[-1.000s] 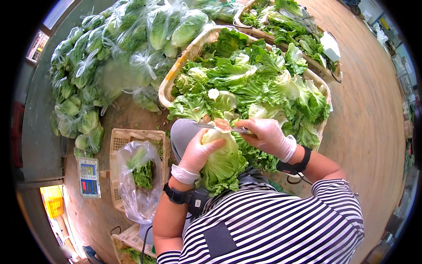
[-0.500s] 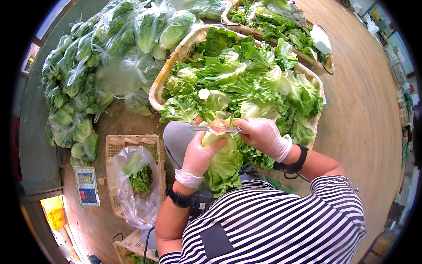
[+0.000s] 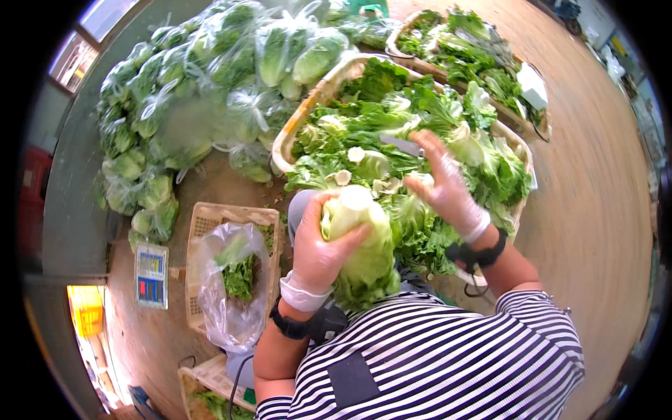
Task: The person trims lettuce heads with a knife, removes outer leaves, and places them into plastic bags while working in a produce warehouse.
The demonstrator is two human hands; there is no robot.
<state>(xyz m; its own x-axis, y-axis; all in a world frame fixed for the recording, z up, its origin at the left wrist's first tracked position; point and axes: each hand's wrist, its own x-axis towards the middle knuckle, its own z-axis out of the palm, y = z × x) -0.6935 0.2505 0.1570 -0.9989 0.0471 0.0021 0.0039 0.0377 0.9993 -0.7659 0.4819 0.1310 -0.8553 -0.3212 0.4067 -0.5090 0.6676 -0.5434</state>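
Note:
My gloved left hand [image 3: 318, 248] is wrapped round a pale green lettuce head [image 3: 360, 259] held upright in front of my chest, its stem end a white, freshly cut face [image 3: 355, 199]. My gloved right hand [image 3: 444, 189] is raised above and right of it, slightly blurred, holding a knife [image 3: 397, 143] over a large crate [image 3: 283, 143] heaped with loose lettuce leaves [image 3: 476, 161]. Cut stem slices [image 3: 355, 154] lie among the leaves.
Bagged greens [image 3: 238, 56] are piled at the back left. A second leaf crate [image 3: 399, 42] stands at the back right, a crate [image 3: 196, 266] with a plastic bag [image 3: 231, 315] at left, beside a scale [image 3: 150, 276]. Another crate [image 3: 210, 374] sits at the bottom. Floor [image 3: 588, 231] stretches right.
The browned stem end is off the lettuce, leaving a white face. My right hand has moved up and away from the stem with the knife. My left hand still holds the lettuce.

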